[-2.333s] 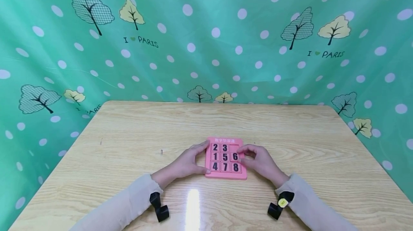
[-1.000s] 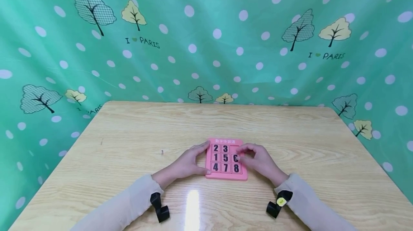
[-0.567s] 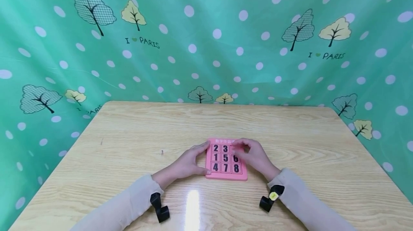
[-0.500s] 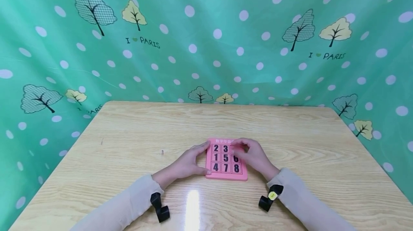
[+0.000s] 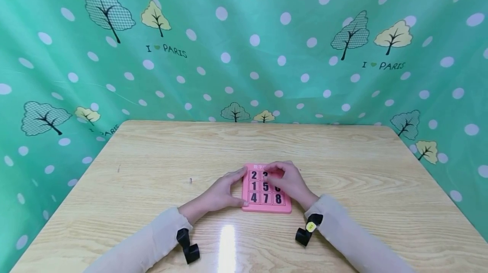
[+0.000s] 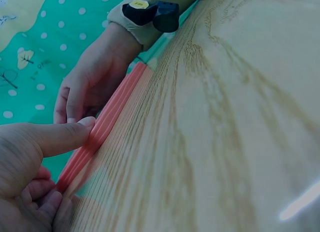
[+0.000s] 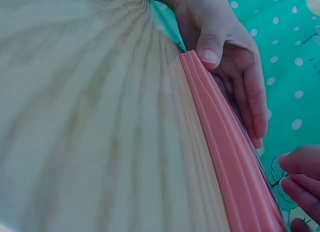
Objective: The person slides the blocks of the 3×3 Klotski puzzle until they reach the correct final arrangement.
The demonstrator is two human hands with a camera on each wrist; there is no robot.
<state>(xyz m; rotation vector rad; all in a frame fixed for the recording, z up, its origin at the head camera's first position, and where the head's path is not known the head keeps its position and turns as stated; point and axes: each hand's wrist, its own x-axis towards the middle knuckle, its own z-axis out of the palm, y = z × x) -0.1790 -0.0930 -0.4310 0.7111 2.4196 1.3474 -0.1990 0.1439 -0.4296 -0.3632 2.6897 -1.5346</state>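
A pink number slide puzzle (image 5: 267, 208) lies flat on the table, its tiles marked with black digits. My left hand (image 5: 218, 192) holds its left side, fingers at the upper corner and thumb at the lower one. In the left wrist view that thumb (image 6: 75, 137) presses the puzzle's ridged edge (image 6: 112, 111). Bent over the top row is my right hand (image 5: 290, 183), thumb and index finger apart near the 3 tile (image 5: 264, 174), which they partly cover. The right wrist view shows these fingers (image 7: 305, 162) above the board, pinching nothing. The upper right cell is hidden.
The wooden table (image 5: 171, 150) extends around the puzzle on all sides. Behind it hangs a green curtain (image 5: 244, 73) with dots and trees. Black wrist cameras (image 5: 188, 245) are strapped over both sleeves. A bright reflection crosses the front of the table.
From beside the 6 tile, my right hand has moved left and up across the upper right cell to the 3 tile. My left hand stays in place; the visible digits keep their order.
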